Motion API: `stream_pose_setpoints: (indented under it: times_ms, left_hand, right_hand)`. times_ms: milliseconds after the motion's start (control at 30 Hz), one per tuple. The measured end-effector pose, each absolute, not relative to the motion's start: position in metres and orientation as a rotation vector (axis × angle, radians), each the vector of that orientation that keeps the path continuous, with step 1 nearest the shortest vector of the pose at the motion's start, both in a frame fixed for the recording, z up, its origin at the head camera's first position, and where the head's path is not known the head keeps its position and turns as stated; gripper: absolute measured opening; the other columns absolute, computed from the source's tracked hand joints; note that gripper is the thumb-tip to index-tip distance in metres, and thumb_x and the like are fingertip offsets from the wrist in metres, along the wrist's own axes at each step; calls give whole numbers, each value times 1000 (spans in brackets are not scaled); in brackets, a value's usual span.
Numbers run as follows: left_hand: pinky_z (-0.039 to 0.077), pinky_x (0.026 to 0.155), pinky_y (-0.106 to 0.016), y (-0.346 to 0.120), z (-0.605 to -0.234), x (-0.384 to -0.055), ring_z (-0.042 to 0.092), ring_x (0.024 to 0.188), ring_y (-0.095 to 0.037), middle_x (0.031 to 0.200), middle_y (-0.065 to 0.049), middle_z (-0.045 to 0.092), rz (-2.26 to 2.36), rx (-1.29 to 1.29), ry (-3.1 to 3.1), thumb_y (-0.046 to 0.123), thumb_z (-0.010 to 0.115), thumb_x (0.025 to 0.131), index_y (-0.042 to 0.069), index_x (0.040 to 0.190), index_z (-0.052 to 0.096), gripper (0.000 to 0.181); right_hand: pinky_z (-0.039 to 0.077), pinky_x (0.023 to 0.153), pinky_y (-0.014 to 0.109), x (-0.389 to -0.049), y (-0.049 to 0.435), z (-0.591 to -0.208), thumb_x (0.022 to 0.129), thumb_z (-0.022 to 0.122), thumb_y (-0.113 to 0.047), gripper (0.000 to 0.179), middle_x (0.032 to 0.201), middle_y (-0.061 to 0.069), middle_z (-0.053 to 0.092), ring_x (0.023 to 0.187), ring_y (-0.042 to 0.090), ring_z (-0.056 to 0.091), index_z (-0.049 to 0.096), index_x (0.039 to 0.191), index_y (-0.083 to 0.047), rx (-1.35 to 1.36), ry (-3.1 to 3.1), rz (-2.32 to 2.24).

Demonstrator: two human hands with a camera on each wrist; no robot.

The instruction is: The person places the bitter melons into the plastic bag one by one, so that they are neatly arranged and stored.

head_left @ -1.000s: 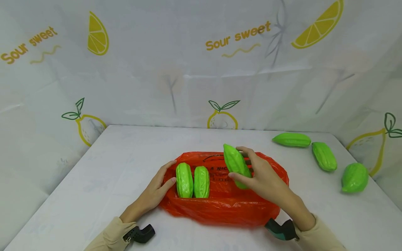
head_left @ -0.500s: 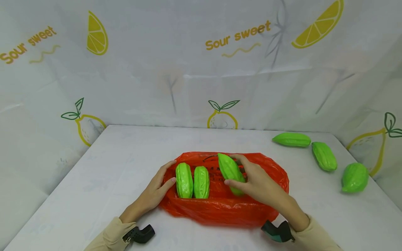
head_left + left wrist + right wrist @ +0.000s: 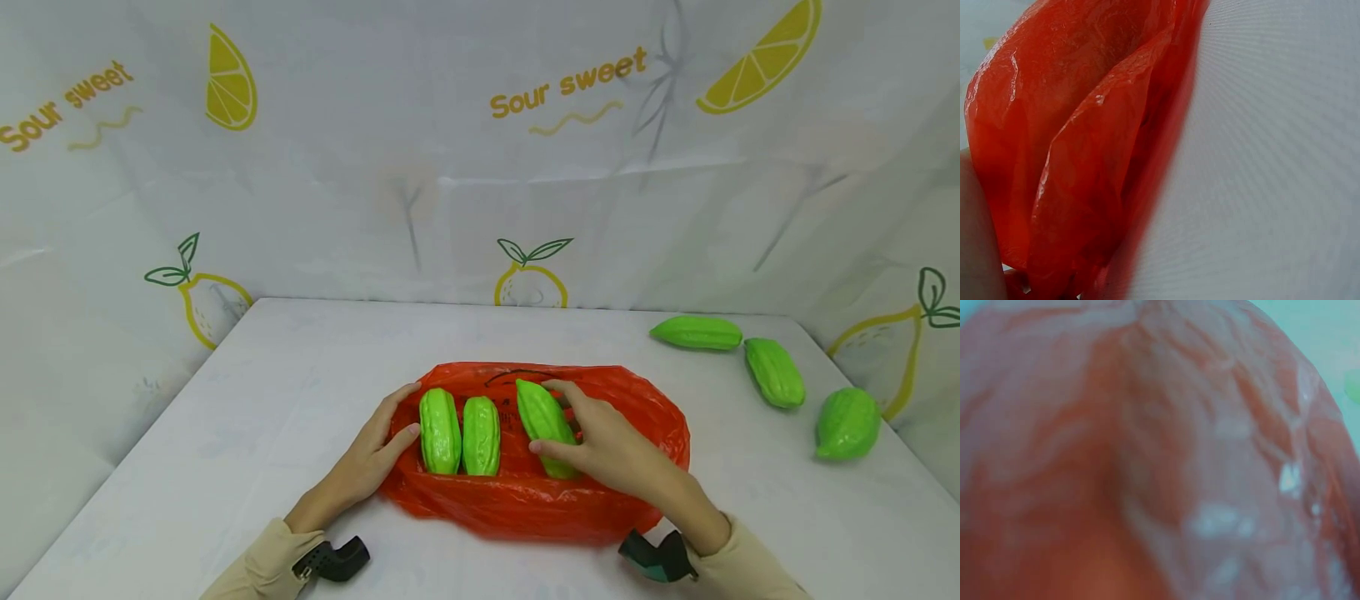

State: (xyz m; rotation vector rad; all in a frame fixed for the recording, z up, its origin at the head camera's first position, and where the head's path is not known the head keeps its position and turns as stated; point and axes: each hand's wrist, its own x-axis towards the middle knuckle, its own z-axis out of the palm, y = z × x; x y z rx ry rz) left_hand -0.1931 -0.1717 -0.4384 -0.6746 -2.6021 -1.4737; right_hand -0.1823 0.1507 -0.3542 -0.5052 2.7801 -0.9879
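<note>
Gourd, green and ridged, sits between the thumb and fingers of the right hand, which are clamped on it. Its pointed tip leans up and to the left of the index finger, and its lower end is within the open mouth of a red plastic bag, just past the thumb; whether that end touches the bag's bottom cannot be told. The left hand rests against the bag's left end, its thumb and index finger fairly straight and apart; its other fingers are mostly hidden. Just right of the left thumb's tip lies a long gourd inside the bag, and close beside it, left of the right thumb, a second gourd. Well to the right of the right fingers, outside the bag on the white table, are a far gourd lying crosswise, a slanted gourd close to its end and a rounder gourd nearer the viewer. Beyond all the fingers hangs a lemon-printed cloth.
</note>
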Motion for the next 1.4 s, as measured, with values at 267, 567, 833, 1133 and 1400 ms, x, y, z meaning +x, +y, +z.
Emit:
stream_pose_setpoints:
  times_ms: [267, 567, 833, 1133, 1400]
  left_hand:
    - [25, 116, -63, -171, -438, -193, 33, 147, -33, 157, -9, 36, -1474, -678, -2598, 21, 50, 103, 18, 154, 31, 54]
    - [25, 116, -63, -171, -437, -193, 32, 147, -32, 157, -8, 36, -1482, -677, -2599, 21, 50, 103, 18, 154, 31, 54]
    - [25, 116, -63, -172, -438, -193, 32, 147, -32, 158, -9, 36, -1465, -677, -2602, 21, 50, 103, 19, 154, 31, 54]
    - [26, 116, -63, -172, -438, -193, 32, 147, -32, 158, -9, 36, -1463, -674, -2604, 21, 50, 103, 18, 154, 31, 54]
    - [25, 116, -63, -171, -438, -193, 32, 147, -32, 157, -9, 36, -1458, -676, -2603, 20, 50, 103, 18, 154, 31, 54]
  right_hand:
    - [54, 89, 46, -179, 148, -357, 84, 76, -47, 77, 121, 7, 62, 112, 25, 57, 42, 144, -12, -500, 2766, -955]
    - [54, 73, 23, -181, 149, -363, 90, 73, -31, 62, 130, 12, 61, 91, 12, 66, 46, 140, -5, -617, 2639, -1043]
    - [54, 73, 21, -180, 150, -362, 84, 80, -33, 68, 133, 11, 59, 91, 13, 66, 51, 139, -6, -705, 2593, -995]
    - [55, 74, 25, -179, 145, -363, 86, 76, -38, 61, 134, 10, 60, 91, 13, 66, 54, 134, -6, -579, 2621, -1062]
    - [58, 74, 24, -177, 145, -361, 86, 78, -23, 64, 136, 18, 56, 93, 16, 70, 49, 139, -3, -606, 2553, -1151]
